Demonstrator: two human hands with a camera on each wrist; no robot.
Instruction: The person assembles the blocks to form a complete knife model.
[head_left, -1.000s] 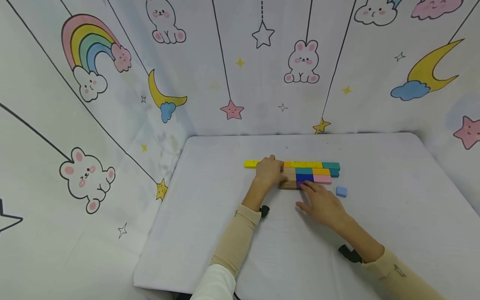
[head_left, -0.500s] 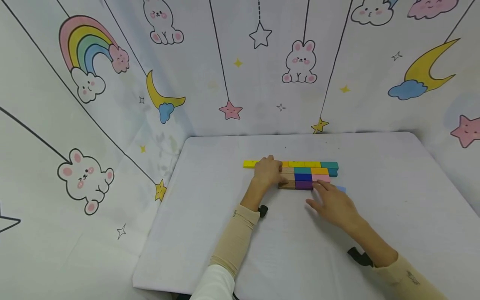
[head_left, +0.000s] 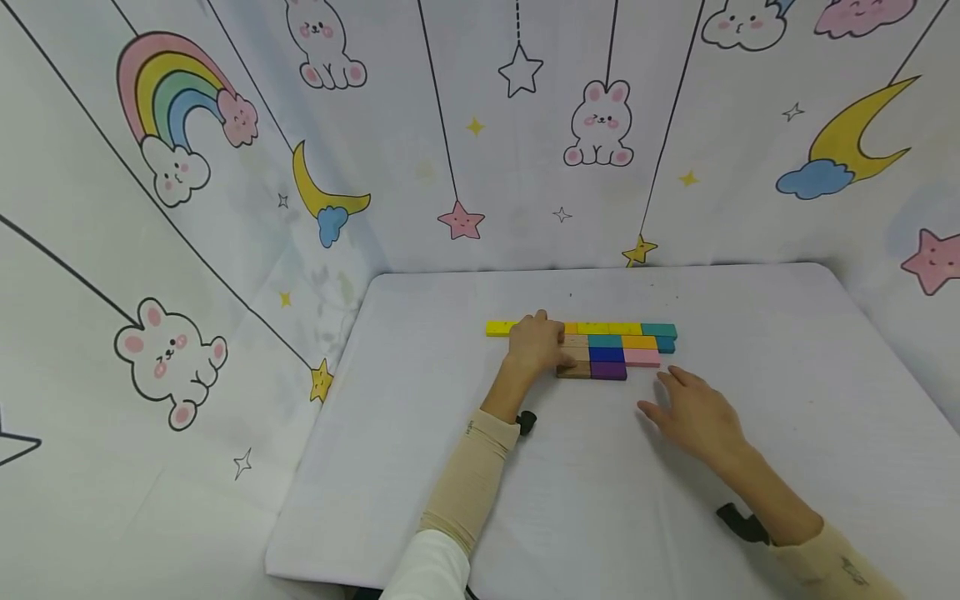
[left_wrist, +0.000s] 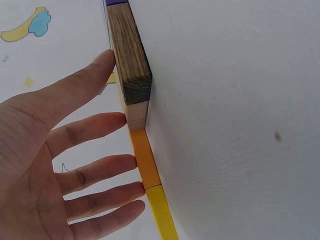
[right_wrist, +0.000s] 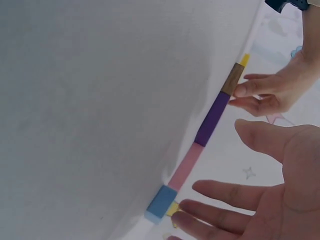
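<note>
Coloured wooden blocks lie in rows forming a flat layout on the white table. My left hand [head_left: 536,343] rests at its left part, fingers extended; in the left wrist view its fingertips touch or lie right at the brown block [left_wrist: 129,42], the orange block [left_wrist: 145,157] and their neighbours. My right hand [head_left: 701,414] hovers over the table to the right, fingers spread, holding nothing. A purple block [head_left: 608,372] sits beside the brown one, with a pink block [head_left: 642,358] behind and to its right. The light blue block [right_wrist: 162,202], near my right fingertips, is hidden in the head view.
A long yellow row [head_left: 600,329] ends in a teal block [head_left: 659,331] at the back of the layout. Behind the table [head_left: 420,400] stands a cloth wall [head_left: 405,167] printed with bunnies, stars and moons. A dark camera mount [head_left: 742,523] hangs from the right wrist.
My right hand has moved right, away from the purple block, and now covers the light blue block in the head view. My left hand has stayed in place.
</note>
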